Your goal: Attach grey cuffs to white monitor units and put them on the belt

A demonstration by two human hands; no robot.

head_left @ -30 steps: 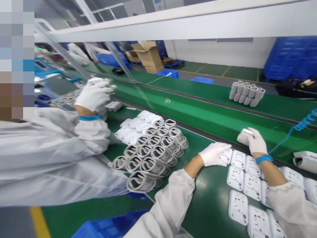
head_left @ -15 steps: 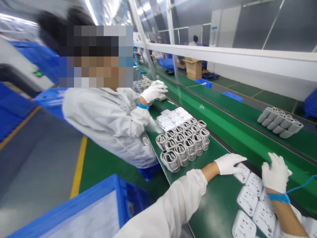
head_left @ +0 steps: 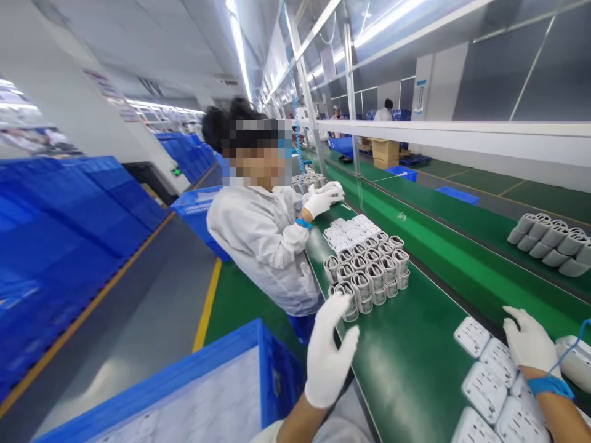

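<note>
Plates (head_left: 484, 391) lie on the counter (head_left: 406, 357); my right hand (head_left: 529, 338) is near them, grip unreadable; my left hand (head_left: 329, 354) has quit them for the counter's near edge, grip apart, seemingly freed.

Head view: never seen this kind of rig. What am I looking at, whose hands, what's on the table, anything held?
There is no robot. One camera on a person's head looks forward and down. The white-gloved hands nearest us are the wearer's: the left hand is open in the air near the table edge, the right hand close to white slotted panels. Neither visibly holds anything. The green table also carries stacked hollow grey shells. The farther glove belongs to a co-worker.
</note>
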